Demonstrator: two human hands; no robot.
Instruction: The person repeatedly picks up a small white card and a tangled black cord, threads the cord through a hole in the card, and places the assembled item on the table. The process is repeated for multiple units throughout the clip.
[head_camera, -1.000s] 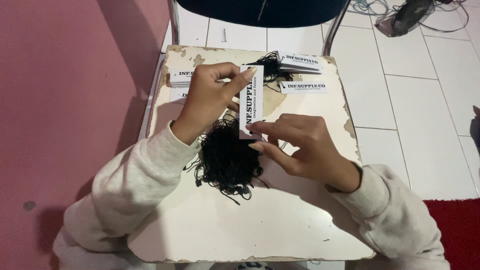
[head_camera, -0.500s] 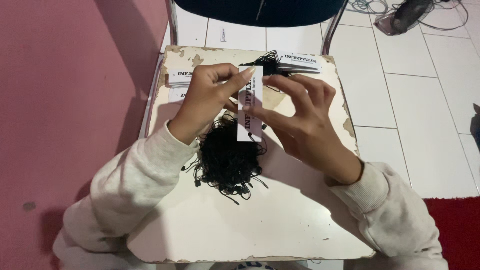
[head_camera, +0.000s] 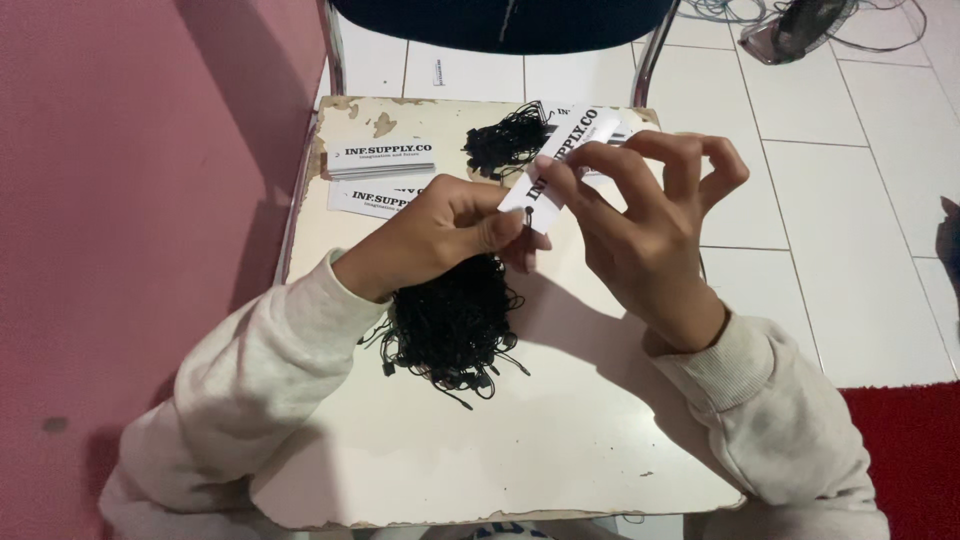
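Both hands pinch one white paper tag (head_camera: 560, 160) at frame centre: left hand (head_camera: 450, 235) grips its lower end (punched hole), right hand (head_camera: 645, 225) its middle, above black strings (head_camera: 450, 325) on the bench (head_camera: 560, 440).

Even, fairly bright indoor light falls from above, casting soft shadows beneath the hands onto the white table (head_camera: 560, 440) and across the pink wall (head_camera: 120, 200), with everything sharp.

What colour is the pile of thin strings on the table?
Black, seen in the head view: pile of thin strings.
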